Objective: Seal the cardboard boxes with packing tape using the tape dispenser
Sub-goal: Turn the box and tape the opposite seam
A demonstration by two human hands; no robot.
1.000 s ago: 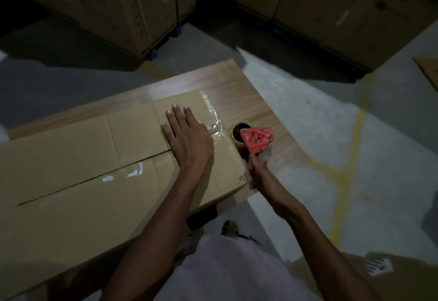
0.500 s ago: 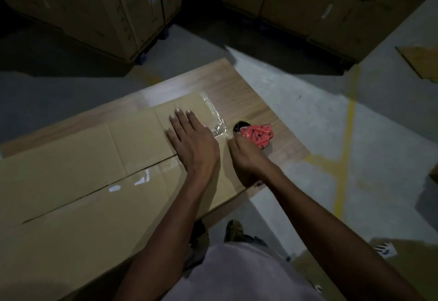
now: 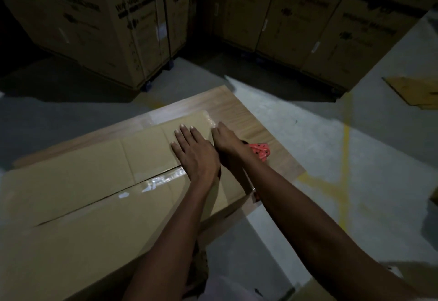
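Hands (image 3: 195, 152) (image 3: 226, 140) flat on taped box (image 3: 78, 196), dispenser (image 3: 260, 152) beside

"LG" on stacked cartons (image 3: 132, 16)

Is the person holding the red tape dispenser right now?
No, the red tape dispenser lies on the table while the left hand and right hand press the box.

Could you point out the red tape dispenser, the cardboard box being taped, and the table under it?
tape dispenser (image 3: 262, 152), head view, on its red body beside the right wrist.
cardboard box (image 3: 78, 177), head view, on its top flap.
table (image 3: 244, 115), head view, on bare wood past the box.
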